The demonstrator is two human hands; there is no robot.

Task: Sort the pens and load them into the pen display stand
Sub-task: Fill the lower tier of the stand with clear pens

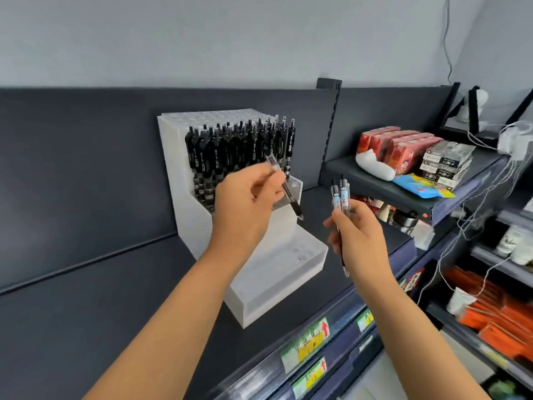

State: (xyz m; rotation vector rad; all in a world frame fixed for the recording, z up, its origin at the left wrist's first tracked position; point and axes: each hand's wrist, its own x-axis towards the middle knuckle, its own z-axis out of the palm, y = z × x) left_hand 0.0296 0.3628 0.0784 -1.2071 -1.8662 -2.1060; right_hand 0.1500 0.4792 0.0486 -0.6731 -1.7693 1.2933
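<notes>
**Loading the pen stand: top rows stocked, lower steps waiting**

I judge the job to be partly done. The white pen display stand [184,174] on the dark shelf [86,284] already carries a dense block of black-clipped pens [239,148] in its upper tier. The holes along that tier's left edge and the lower steps [288,267] look unfilled (the front step is too washed out for me to be sure).

The left hand [245,206] pinches a single clear-barrelled pen [285,186] between thumb and fingers. It is tilted, dark tip down and to the right, just in front of the stand's middle step. The right hand [357,235], off to the stand's right, is curled round a small bundle of pens [340,194] held upright, near the left hand but apart from it.
</notes>
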